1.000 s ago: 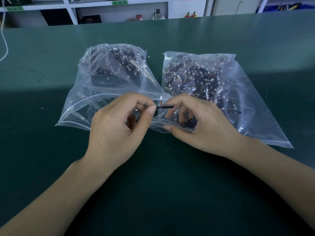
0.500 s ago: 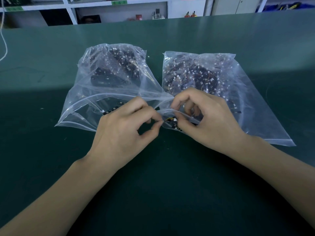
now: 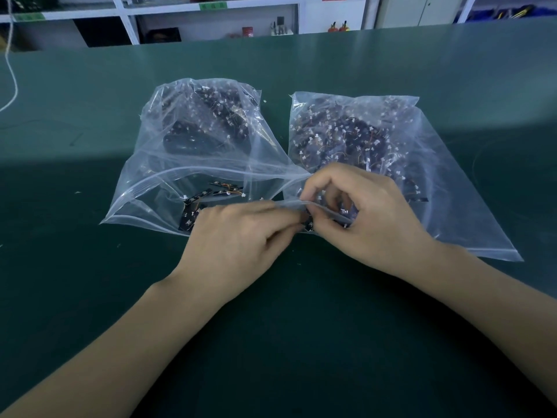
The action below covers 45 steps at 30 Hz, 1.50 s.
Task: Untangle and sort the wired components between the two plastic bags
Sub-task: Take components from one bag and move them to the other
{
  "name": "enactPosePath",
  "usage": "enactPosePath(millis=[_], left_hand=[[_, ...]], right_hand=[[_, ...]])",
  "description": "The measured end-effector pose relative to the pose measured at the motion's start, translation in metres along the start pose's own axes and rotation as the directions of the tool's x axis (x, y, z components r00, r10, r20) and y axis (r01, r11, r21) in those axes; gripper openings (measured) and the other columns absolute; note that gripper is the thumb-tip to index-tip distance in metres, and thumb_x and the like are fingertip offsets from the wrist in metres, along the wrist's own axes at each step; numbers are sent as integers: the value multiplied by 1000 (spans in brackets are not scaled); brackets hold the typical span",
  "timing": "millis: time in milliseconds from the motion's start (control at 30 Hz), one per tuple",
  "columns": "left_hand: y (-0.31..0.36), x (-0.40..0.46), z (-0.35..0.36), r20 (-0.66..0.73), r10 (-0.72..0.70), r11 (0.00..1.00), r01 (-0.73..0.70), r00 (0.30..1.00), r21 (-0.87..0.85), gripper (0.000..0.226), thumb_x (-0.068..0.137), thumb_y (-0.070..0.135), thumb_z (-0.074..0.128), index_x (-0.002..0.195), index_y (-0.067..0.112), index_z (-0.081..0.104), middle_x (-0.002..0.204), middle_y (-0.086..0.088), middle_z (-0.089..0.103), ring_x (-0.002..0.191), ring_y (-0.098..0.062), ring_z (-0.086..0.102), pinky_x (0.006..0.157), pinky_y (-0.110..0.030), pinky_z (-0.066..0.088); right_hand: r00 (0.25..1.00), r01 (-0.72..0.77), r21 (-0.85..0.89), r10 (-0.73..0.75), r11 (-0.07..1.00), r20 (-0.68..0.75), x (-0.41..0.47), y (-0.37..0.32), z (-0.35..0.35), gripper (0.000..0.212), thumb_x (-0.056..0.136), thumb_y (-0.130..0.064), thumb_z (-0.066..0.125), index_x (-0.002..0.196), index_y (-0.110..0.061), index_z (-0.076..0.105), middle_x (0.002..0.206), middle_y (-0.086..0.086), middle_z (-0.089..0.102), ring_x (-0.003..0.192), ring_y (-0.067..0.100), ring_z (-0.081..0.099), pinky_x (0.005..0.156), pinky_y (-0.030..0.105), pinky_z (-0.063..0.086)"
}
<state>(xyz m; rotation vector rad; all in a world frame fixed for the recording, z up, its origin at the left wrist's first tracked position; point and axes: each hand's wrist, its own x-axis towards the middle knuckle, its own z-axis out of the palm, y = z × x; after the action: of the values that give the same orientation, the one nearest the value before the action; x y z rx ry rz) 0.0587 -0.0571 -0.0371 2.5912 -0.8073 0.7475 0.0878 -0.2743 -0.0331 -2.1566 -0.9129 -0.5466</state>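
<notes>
Two clear bags lie side by side mid-frame on the green bench (image 3: 90,297), left bag (image 3: 193,152) mouth open toward the camera, long axes running away from it. Left hand (image 3: 238,239) and right hand (image 3: 370,218) meet at the right bag (image 3: 437,176) mouth, fingers (image 3: 313,191) curled, pinching a small black wired component (image 3: 308,225); its direction can't be read.

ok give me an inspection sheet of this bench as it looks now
surface: green mat, a few pale specks
job's things: left bag open, few loose components near its mouth; right bag full of tangled components
clutter: nothing seen
grippers: left hand and right hand meet at the right bag's mouth, fingers curled; what they pinch is hidden
cables: white cord, far left
surroundings: white shelving behind
</notes>
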Motion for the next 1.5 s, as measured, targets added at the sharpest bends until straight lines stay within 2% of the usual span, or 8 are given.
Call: enactPosePath(millis=[100, 233, 367, 467, 667, 900, 1100, 1500], left_hand=[[-5, -2, -6, -10, -140, 989, 139, 990, -49, 14, 95, 34, 63, 84, 27, 69, 61, 21, 38, 59, -9, 43, 56, -27, 38], [-24, -6, -10, -40, -297, 951, 300, 954, 75, 27, 98, 38, 49, 77, 24, 56, 64, 10, 52, 60, -18, 47, 61, -30, 32], [-45, -5, -10, -14, -337, 921, 333, 941, 202, 10, 97, 36, 66, 98, 27, 68, 97, 6, 66, 94, -27, 62, 82, -44, 47], [-55, -5, -8, 68, -369, 888, 330, 927, 321, 27, 96, 36, 64, 119, 23, 71, 115, -1, 71, 116, -35, 61, 100, -50, 43], [-56, -6, -8, 125, -364, 895, 309, 923, 323, 33, 96, 35, 68, 128, 26, 74, 114, 3, 70, 117, -32, 59, 101, -49, 40], [-55, -4, -15, 93, -384, 893, 343, 919, 292, 9, 92, 30, 77, 101, 30, 77, 97, 8, 69, 103, -27, 62, 93, -43, 42], [-54, -4, -16, 38, -349, 914, 331, 936, 233, 7, 93, 20, 74, 96, 26, 76, 96, 7, 70, 95, -30, 68, 86, -44, 46], [-32, -2, -7, -184, -40, 990, 15, 982, -137, 15, 106, 15, 64, 114, 17, 77, 103, 8, 71, 92, -17, 65, 79, -33, 52]], right_hand=[[1000, -19, -13, 20, 1000, 24, -1, 2, 0, 25, 84, -1, 75, 101, -19, 69, 85, -32, 53, 65, 17, 59, 62, 38, 52], [997, -50, -28, 51, 998, 50, -2, 3, 2, 22, 87, -6, 75, 101, -22, 68, 78, -23, 52, 66, 17, 59, 65, 39, 53], [996, -59, -34, 61, 998, 66, -2, 2, 2, 21, 87, -11, 78, 100, -24, 68, 75, -21, 51, 67, 17, 58, 64, 35, 52], [995, -73, -32, 75, 997, 68, -3, 2, 3, 22, 87, -13, 79, 100, -26, 68, 77, -16, 55, 67, 17, 59, 63, 37, 52], [997, -46, -25, 48, 999, 65, -3, 3, 4, 24, 86, -17, 81, 102, -26, 67, 85, -26, 56, 69, 17, 61, 63, 36, 53], [997, -46, 5, 45, 999, 69, -3, 5, 6, 24, 87, -21, 80, 105, -28, 66, 97, -22, 64, 70, 17, 62, 63, 38, 54], [995, -48, 11, 47, 999, 87, -4, 6, 5, 25, 90, -25, 80, 111, -27, 67, 102, -17, 67, 72, 17, 63, 65, 36, 56], [998, -62, 41, 62, 997, 13, -3, 5, 6, 29, 96, -37, 76, 119, -22, 71, 104, -14, 69, 70, 16, 63, 67, 24, 51]])
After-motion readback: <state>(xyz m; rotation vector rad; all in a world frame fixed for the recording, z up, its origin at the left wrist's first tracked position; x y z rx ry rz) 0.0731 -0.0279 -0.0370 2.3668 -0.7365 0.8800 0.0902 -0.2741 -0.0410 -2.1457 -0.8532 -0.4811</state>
